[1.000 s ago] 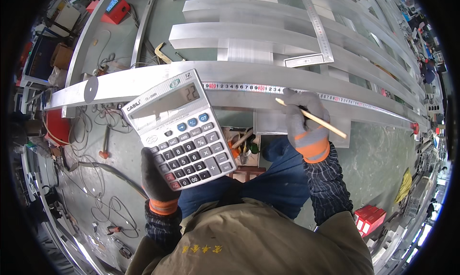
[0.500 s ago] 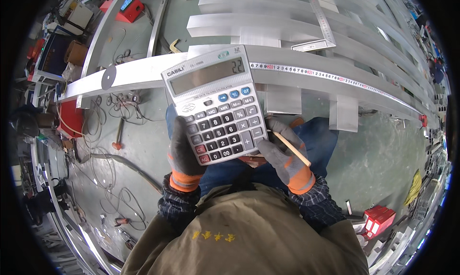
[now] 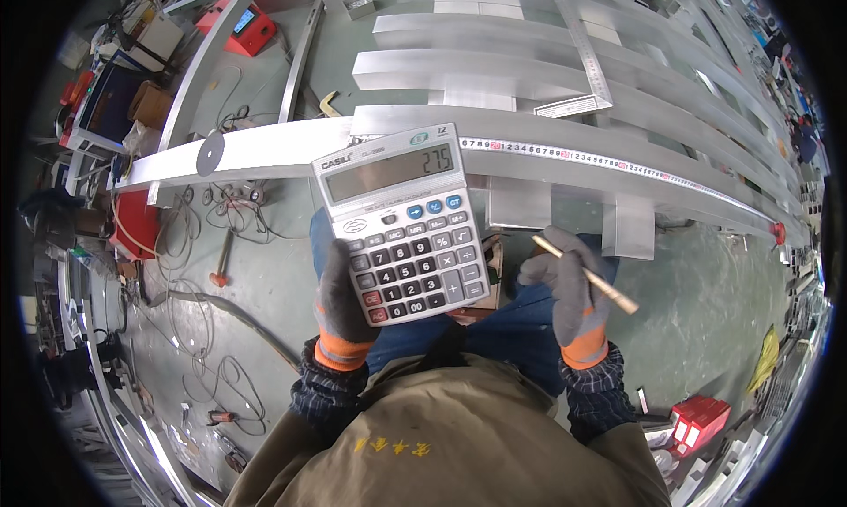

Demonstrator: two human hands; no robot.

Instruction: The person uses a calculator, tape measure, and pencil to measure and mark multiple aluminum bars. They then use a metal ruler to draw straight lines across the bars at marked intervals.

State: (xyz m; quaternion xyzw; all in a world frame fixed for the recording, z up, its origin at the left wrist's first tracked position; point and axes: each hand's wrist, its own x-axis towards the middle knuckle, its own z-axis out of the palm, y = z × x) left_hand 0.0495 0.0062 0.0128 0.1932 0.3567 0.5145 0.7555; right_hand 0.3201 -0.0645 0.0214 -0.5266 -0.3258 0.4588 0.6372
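Observation:
My left hand (image 3: 341, 295), in a grey and orange work glove, grips the lower left edge of a silver-grey desk calculator (image 3: 408, 235) with a lit display. The calculator is tilted up toward me. To its right and apart from it, my gloved right hand (image 3: 575, 288) has a slim, light wooden pencil (image 3: 614, 295) held between its fingers. Just beyond the calculator, a white tape measure (image 3: 589, 157) is stretched along a silver metal bar (image 3: 265, 140). Its red end piece (image 3: 777, 232) sits at the bar's right end.
Several parallel metal bars (image 3: 459, 36) lie ahead, with a metal square (image 3: 585, 57) across them. Cables (image 3: 207, 330) and a hammer (image 3: 221, 269) lie on the floor at left. A red machine (image 3: 236, 29) stands far left; a red box (image 3: 700, 423) sits at right.
My right hand has drawn away from the calculator to the right, carrying the pencil. The number on the display has changed. In the picture, the calculator and bars sit slightly lower.

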